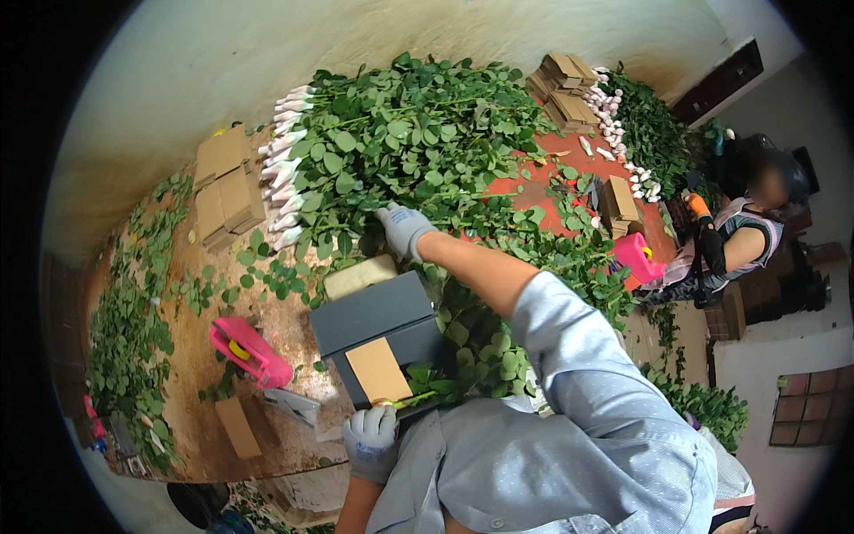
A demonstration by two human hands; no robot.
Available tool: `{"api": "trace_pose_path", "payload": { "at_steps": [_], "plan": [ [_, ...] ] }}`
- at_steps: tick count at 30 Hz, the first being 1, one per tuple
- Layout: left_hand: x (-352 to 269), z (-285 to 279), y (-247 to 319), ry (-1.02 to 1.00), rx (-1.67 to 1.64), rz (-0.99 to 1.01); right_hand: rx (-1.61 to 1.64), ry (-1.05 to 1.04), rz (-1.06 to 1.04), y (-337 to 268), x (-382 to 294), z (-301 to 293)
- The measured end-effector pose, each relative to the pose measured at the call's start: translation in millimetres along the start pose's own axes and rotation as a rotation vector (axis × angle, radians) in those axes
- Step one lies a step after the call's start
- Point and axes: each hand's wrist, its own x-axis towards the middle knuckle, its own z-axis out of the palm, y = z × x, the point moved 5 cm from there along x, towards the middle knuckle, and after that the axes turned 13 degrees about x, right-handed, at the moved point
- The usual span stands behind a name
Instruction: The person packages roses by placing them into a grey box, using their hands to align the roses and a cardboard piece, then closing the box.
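Observation:
My left hand (371, 440), in a grey glove, is closed around a flower stem (408, 400) at the near edge of a dark grey box-like stand (377, 314). A flat cardboard piece (379, 371) lies on that stand. My right hand (404, 230), also gloved, reaches forward to the near side of a big pile of leafy stems (413, 133). Its fingertips are among the leaves, and whether they grip a stem cannot be told. White-wrapped flower heads (287, 167) line the pile's left end.
Cardboard stacks (230, 193) stand left of the pile. A pink tape dispenser (250, 350), a stapler (293, 406) and loose leaves (127, 340) lie on the wooden table (190, 414). At right, a co-worker (740, 240) stands by another pink dispenser (637, 259).

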Motion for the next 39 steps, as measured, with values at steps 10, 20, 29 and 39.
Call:
{"api": "trace_pose_path", "payload": {
  "at_steps": [10,20,29,39],
  "plan": [
    [-5.8,3.8,0.5,-0.013,0.061,-0.027,-0.258,-0.032,0.019,-2.7,21.8,19.1],
    [-7.4,-1.1,-1.9,-0.049,0.007,-0.081,-0.628,0.009,-0.102,-14.9,28.2,-2.5],
    [-3.0,-6.2,5.6,0.101,0.043,-0.09,0.001,0.396,-0.218,-53.9,-4.4,-137.5],
    [-8.4,-4.8,4.5,0.112,0.078,-0.085,-0.099,0.415,-0.835,-184.5,-131.4,-243.0]
  ]
}}
